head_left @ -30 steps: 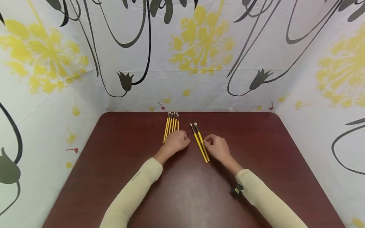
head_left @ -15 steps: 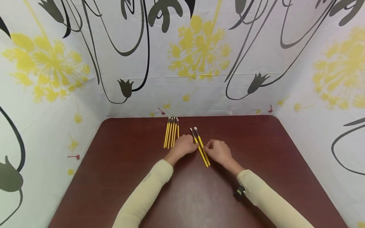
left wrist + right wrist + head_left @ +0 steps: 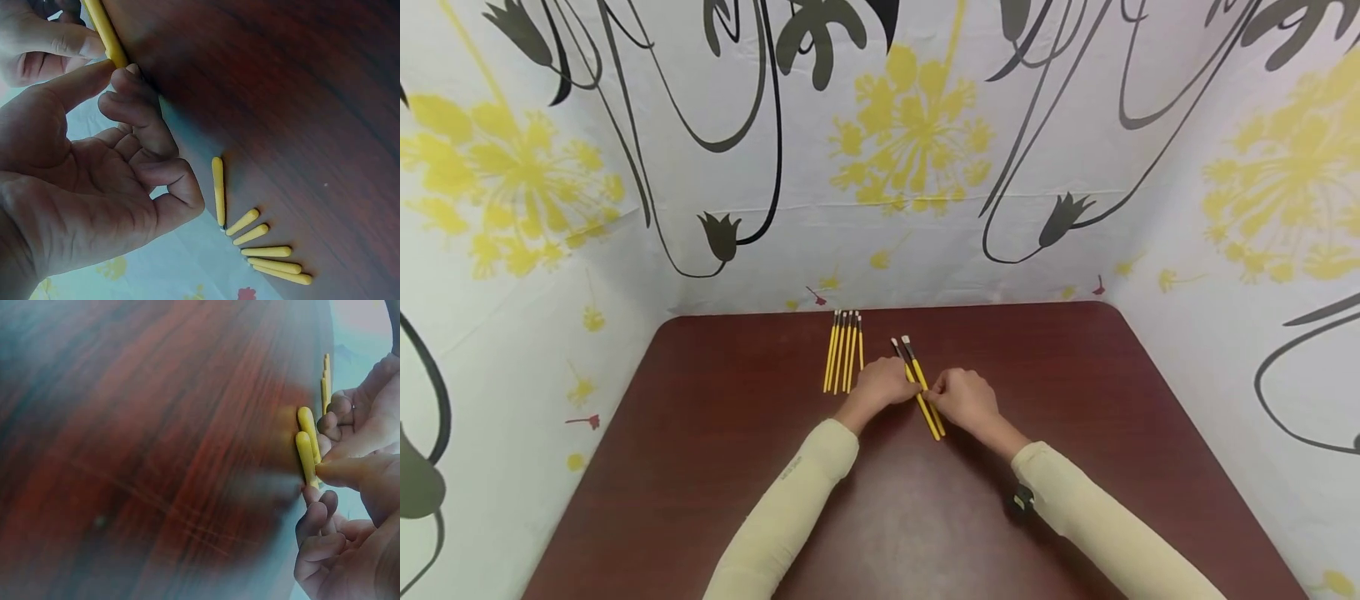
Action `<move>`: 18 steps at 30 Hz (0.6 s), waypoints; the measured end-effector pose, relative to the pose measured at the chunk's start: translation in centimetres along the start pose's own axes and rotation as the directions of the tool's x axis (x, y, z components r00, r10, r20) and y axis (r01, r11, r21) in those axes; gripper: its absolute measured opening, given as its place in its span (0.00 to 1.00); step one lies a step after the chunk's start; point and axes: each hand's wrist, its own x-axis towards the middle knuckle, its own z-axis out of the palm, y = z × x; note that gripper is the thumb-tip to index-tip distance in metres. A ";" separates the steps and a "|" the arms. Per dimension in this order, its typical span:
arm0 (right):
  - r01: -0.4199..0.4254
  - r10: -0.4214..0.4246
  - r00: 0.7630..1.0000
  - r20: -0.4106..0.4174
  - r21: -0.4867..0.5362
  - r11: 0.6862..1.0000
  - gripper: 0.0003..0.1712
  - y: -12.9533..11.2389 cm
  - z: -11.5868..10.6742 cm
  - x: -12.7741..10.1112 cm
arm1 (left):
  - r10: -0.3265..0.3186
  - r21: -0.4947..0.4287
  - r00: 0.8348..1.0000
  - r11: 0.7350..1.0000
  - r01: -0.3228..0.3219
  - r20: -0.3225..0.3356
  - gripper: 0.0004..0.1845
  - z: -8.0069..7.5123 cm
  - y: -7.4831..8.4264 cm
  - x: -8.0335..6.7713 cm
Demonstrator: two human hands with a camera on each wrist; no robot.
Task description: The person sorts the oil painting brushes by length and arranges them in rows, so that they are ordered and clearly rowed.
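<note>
**Both hands on the brush pair, mid-desk**

While we look down from the head view, the two loose paintbrushes (image 3: pixel 919 387) lie side by side, angled across the middle of the desk (image 3: pixel 700 467), bristle ends pointing to the far edge. Both hands meet over their middle section.

Left hand (image 3: pixel 880 385) — left wrist view shows thumb and forefinger tip closing on a yellow handle (image 3: pixel 105 32), other fingers curled loose, holding nothing else. We'd call it a light pinch. Right hand (image 3: pixel 964 398) — right wrist view shows its thumb pressed against the rounded butt ends of the two handles (image 3: pixel 307 447), fingers curled below. Whether it lifts or only steadies, we cannot tell.

Separate row of brushes (image 3: pixel 843 360) sits just left of the left hand, near the far edge, roughly parallel, untouched.

Handling judgement: thin, stiff, light sticks with a smooth painted finish — likely to roll or slide on the polished wood, and one may slip free if both are taken in a single pinch. Best hold is mid-handle, near the balance point, clear of the bristles, which are the only soft part. Flat on the desk they give little to get under, so a fingertip pinch from both sides suits.
</note>
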 end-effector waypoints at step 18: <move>-0.027 0.026 1.000 0.006 0.091 0.996 0.16 0.0 0.6 0.2 | 0.012 -0.074 0.994 0.997 -0.004 0.105 0.21 -0.4 0.0 0.3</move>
